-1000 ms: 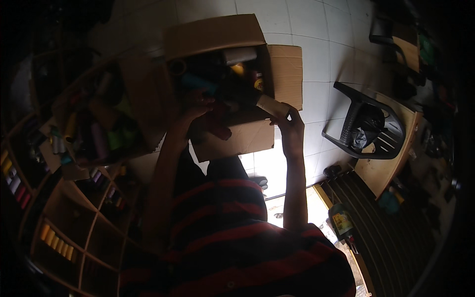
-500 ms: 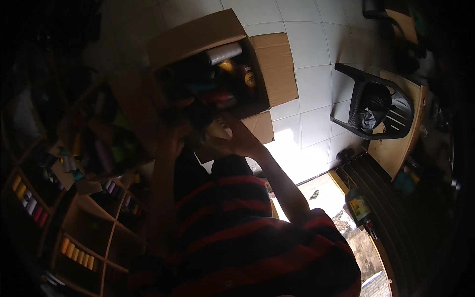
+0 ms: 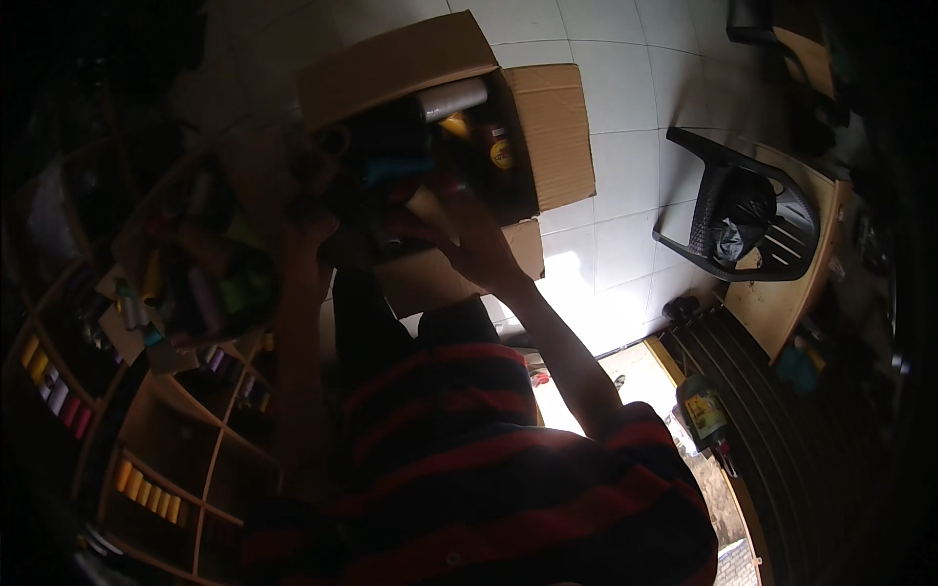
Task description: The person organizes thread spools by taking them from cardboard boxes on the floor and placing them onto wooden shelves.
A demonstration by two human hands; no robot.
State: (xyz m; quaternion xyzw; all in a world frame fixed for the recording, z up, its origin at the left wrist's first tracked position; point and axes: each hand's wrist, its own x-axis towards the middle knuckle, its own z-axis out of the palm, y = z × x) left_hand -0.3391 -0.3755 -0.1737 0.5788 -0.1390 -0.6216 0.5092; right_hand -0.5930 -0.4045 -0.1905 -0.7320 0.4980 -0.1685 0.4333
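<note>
An open cardboard box [image 3: 401,57] stands in front of me with thread spools and cones inside. My right hand [image 3: 481,249] is over the box's near side, fingers closed around a pale thread spool [image 3: 430,210]. My left hand [image 3: 311,239] is at the box's near left corner; deep shadow hides its fingers and anything in them. Inside the box, a whitish thread spool [image 3: 453,99] lies along the far side, above a yellow spool [image 3: 455,125]. A dark red cone with a round yellow label [image 3: 500,152] sits at the right, and something blue [image 3: 396,171] lies in the middle.
Wooden shelving [image 3: 210,459] with rows of spools [image 3: 147,493] stands at the left, beside a shadowed heap of coloured spools [image 3: 205,293]. A black plastic chair [image 3: 743,210] holding a black bag stands at the right. Near the bright doorway is a large bottle [image 3: 702,412].
My hands have moved apart. The right hand has carried the pale spool forward over the box, and my left hand has shifted left, away from the dark thing it was at.
</note>
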